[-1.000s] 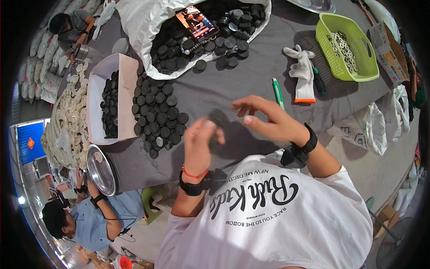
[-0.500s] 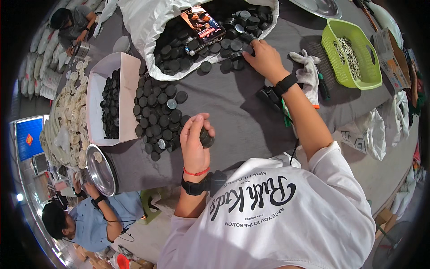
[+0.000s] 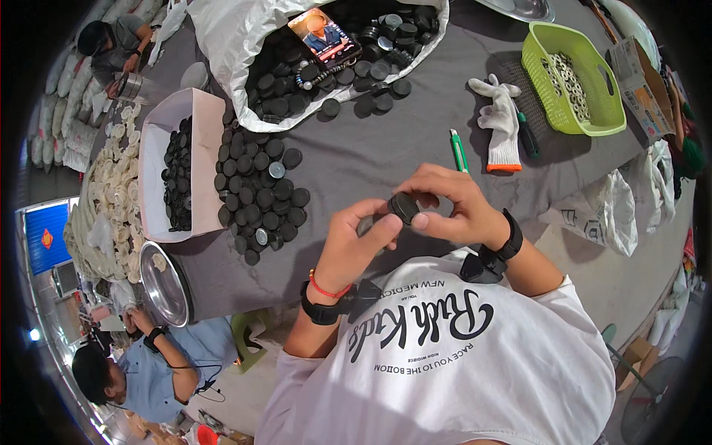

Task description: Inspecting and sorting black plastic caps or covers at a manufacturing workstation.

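Left hand [image 3: 354,241] and right hand [image 3: 463,213] both pinch one black disc [image 3: 403,208] over the table's near edge; can't tell if the left palm hides more. I'd grip just the rim and keep it level, imo. Counts: one loose pile [image 3: 265,198], too jumbled to tally, one green cutter [image 3: 458,152], one glove [image 3: 498,122], one green basket [image 3: 546,110], one phone [image 3: 324,37].

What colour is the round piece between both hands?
The round piece is black, clearest in the head view.
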Motion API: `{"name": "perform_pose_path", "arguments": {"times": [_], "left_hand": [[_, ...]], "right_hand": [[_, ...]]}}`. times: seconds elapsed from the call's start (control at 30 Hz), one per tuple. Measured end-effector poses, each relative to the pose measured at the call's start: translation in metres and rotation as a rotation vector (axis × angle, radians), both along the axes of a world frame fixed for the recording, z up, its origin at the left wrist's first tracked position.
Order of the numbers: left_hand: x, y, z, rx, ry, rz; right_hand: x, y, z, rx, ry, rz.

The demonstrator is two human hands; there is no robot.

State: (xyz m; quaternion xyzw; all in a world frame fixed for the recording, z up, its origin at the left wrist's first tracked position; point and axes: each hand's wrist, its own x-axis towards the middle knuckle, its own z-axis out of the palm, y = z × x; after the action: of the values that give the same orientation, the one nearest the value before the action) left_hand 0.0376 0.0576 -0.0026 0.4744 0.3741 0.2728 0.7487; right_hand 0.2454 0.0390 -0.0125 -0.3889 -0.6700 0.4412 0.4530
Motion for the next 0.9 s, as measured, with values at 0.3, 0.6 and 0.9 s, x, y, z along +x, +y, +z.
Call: {"name": "perform_pose_path", "arguments": {"times": [0.3, 0.6, 0.9], "left_hand": [[-0.002, -0.007, 0.005, 0.019, 0.030, 0.004], [-0.005, -0.007, 0.008, 0.031, 0.077, 0.109], [-0.006, -0.005, 0.011, 0.079, 0.089, 0.046]], "right_hand": [[0.001, -0.006, -0.006, 0.083, 0.028, 0.056], [0.001, -0.009, -0.012, -0.088, 0.081, -0.008], [0.004, -0.006, -0.005, -0.051, 0.052, 0.035]]}}
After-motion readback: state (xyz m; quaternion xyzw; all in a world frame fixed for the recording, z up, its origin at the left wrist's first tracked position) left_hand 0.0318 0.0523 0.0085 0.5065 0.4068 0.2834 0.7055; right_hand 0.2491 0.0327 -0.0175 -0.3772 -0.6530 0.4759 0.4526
